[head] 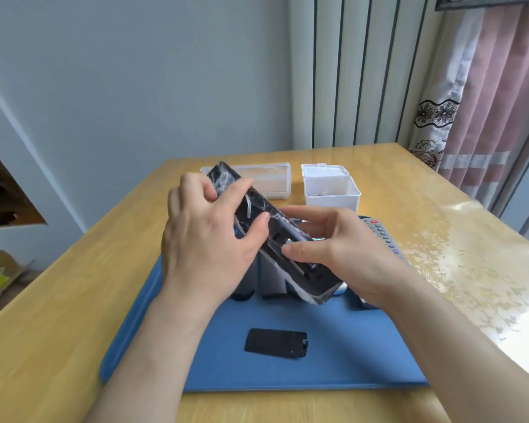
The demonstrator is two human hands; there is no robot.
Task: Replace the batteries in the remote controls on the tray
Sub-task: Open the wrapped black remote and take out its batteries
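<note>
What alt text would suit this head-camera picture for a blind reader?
Two hands hold a plastic-wrapped black remote, back up and battery bay open, above a blue tray. The left hand grips its upper half; the right hand has its thumb at the bay. A battery cover lies on the tray.

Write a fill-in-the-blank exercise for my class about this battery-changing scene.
The battery cover lies on the ____ tray.
The left hand grips the black remote control, whose battery compartment is ____.
The grey remote control lies on the tray's ____ side.
Answers: blue; open; right.
</note>
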